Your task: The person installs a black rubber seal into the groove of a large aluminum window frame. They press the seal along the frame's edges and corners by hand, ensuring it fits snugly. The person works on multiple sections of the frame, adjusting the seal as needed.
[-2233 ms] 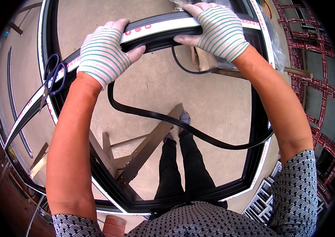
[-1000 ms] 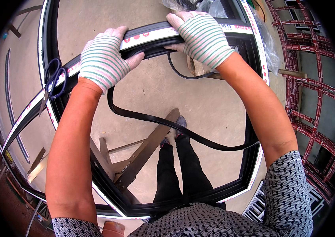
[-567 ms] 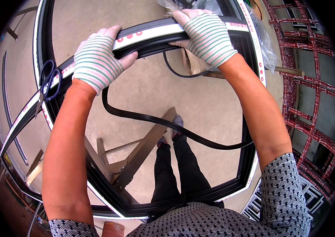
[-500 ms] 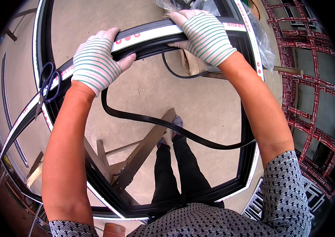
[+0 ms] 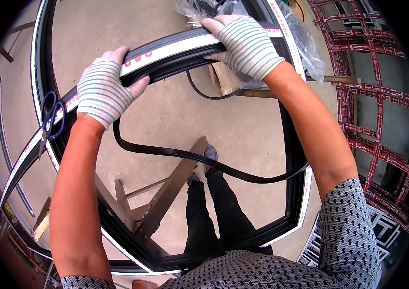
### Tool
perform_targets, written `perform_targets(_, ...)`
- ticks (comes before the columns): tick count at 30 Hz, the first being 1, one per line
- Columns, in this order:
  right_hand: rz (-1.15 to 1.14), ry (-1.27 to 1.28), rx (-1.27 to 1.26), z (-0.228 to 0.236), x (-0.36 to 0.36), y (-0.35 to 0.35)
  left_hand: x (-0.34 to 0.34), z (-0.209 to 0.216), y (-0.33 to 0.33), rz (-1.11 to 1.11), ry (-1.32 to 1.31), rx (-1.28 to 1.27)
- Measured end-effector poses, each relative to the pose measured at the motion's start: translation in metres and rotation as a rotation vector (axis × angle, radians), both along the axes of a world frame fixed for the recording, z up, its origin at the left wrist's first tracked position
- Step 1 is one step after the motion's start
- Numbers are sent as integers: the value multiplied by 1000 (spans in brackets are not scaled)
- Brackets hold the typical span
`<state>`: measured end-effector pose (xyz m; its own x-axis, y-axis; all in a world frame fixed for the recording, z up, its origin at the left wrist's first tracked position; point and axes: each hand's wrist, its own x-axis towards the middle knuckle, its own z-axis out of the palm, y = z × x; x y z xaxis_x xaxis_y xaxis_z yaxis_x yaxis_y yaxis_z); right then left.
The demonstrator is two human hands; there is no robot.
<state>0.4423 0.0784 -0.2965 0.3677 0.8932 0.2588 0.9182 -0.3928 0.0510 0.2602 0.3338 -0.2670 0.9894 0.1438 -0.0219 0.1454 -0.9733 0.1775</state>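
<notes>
Overhand, the left hand and right hand, knit-gloved, clasp a grooved bar near a curving black strip.

Scissors on the frame (left part).

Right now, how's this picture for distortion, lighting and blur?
In the head view, fisheye distortion seems to bow the frame; the corners are black; the left hand and right hand look fairly sharp in soft light; the plastic catches pale highlights; the lower left rim is dim and hard to read.
</notes>
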Motion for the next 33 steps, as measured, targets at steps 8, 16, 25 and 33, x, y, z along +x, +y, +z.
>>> perform_targets(8,-46,4,35,-3,17,-28,1,-3,0,-9,-42,-9)
perform_targets(16,-76,-53,13,1,7,-14,-1,-7,3,-2,-38,11)
perform_targets(25,25,24,45,-6,-59,85,-4,-11,8,-17,-88,14)
perform_targets(33,26,52,16,-4,-61,87,-5,-9,7,-17,-88,-8)
